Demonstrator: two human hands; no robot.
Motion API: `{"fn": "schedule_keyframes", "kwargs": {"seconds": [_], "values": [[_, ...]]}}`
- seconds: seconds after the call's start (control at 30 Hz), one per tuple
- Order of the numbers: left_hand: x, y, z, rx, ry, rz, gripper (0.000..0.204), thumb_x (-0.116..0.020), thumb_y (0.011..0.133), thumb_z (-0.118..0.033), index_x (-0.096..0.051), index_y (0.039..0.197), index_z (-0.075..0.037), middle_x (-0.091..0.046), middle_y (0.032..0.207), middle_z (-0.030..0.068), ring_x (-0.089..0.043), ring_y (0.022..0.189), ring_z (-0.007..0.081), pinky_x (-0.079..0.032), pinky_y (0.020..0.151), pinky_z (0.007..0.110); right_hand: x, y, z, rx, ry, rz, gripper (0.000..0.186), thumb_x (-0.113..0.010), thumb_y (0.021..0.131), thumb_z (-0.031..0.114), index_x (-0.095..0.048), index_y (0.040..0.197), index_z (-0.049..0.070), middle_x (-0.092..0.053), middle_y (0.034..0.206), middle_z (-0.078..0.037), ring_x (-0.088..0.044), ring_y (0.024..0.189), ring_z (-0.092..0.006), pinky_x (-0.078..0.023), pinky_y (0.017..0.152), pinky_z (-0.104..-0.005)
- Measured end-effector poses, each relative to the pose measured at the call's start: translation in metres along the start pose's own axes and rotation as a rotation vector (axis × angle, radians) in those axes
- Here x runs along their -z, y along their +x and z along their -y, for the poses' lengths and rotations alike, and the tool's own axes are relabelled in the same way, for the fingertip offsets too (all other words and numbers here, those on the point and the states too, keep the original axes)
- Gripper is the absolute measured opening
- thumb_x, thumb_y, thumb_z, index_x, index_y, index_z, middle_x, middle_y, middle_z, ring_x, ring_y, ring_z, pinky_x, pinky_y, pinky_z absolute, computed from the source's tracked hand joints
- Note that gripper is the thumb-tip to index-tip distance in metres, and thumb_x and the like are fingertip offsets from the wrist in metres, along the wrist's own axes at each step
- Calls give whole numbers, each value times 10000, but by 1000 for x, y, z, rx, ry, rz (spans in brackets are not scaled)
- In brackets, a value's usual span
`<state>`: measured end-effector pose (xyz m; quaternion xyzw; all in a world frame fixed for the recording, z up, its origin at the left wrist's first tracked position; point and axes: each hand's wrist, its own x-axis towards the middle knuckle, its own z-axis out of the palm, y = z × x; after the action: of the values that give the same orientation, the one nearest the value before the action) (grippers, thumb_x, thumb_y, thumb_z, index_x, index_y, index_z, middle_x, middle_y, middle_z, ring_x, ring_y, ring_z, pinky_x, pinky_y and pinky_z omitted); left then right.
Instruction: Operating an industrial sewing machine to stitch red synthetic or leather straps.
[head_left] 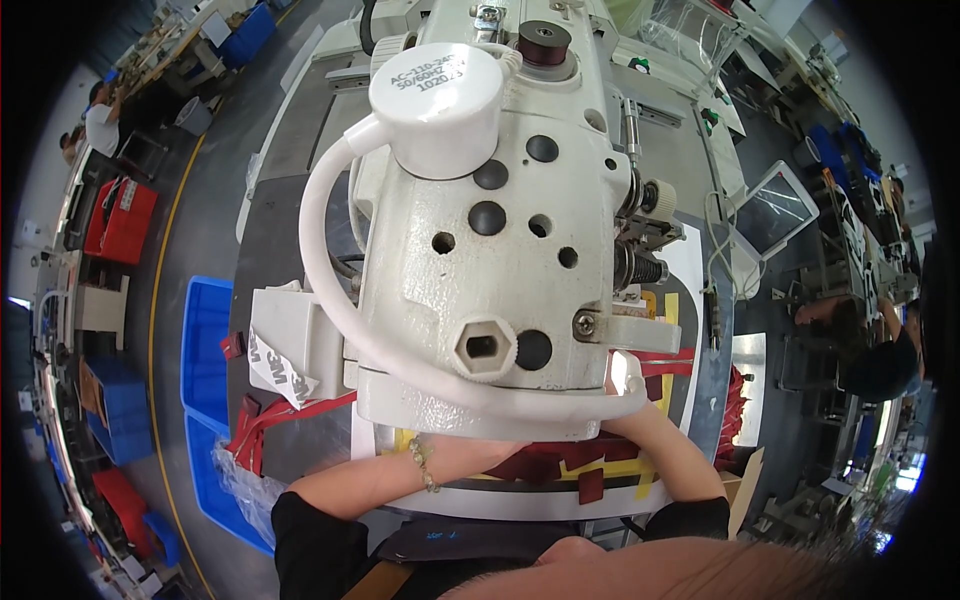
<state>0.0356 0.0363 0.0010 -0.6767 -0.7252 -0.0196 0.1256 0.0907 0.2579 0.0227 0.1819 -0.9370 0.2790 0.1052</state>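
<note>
A large white sewing machine head point(460, 270) fills the middle of the view and covers much of the work. Beneath its front edge, dark red fabric point(530, 463) lies beside strips of yellow tape point(625, 467). My left hand point(475, 456) reaches in from the left, a beaded bracelet point(424, 464) at its wrist, and is at the fabric's left edge. On the other side, my right hand point(628, 418) goes under the head's right front corner. The machine hides the fingers of both hands, so any grip cannot be made out.
A white gooseneck lamp point(440, 110) curves around the machine's left side. Red straps point(262, 418) trail toward blue bins point(205, 350) at the left. A thread spool point(543, 45) sits on top; a tablet-like screen point(775, 210) stands at right. Other people work at distant benches.
</note>
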Motion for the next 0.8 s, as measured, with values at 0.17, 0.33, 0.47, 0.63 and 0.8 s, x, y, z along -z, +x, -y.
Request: {"fn": "schedule_keyframes", "kwargs": {"seconds": [0.17,0.33,0.47,0.63,0.8], "values": [[5,-2,-1,199,-431,9,269,-570,817,-218,-612,1005,-30,-614,1003,90,-583,988,196,-469,862,339,-2,13,8,103,-97,-37,314,-689,686,149,-624,979,59,-604,1038,-83,-608,972,-225,-486,860,-377],[4,1,1,170,-403,-145,195,-614,756,-196,-595,856,-30,-603,921,101,-584,908,213,-459,832,340,-25,3,10,61,-155,53,293,-698,698,160,-628,963,55,-623,979,-77,-614,932,-225,-489,857,-381],[0,1,7,113,-347,-260,183,-610,752,-184,-578,822,-18,-601,951,134,-580,907,219,-443,803,320,-33,3,15,35,-217,-33,245,-701,712,149,-629,922,44,-628,936,-60,-617,900,-229,-499,778,-399],[2,-15,26,152,-373,-276,160,-638,746,-192,-598,831,-63,-613,929,76,-584,890,196,-445,782,324,-34,1,13,36,-156,-60,197,-691,729,129,-619,891,46,-615,898,-46,-620,817,-224,-508,663,-338],[-5,-23,47,327,-363,-322,82,-643,748,-147,-597,784,-88,-607,876,12,-583,879,186,-453,749,335,-30,5,18,74,-160,-82,215,-707,719,113,-613,900,46,-611,914,-56,-618,787,-219,-515,678,-304]]}}
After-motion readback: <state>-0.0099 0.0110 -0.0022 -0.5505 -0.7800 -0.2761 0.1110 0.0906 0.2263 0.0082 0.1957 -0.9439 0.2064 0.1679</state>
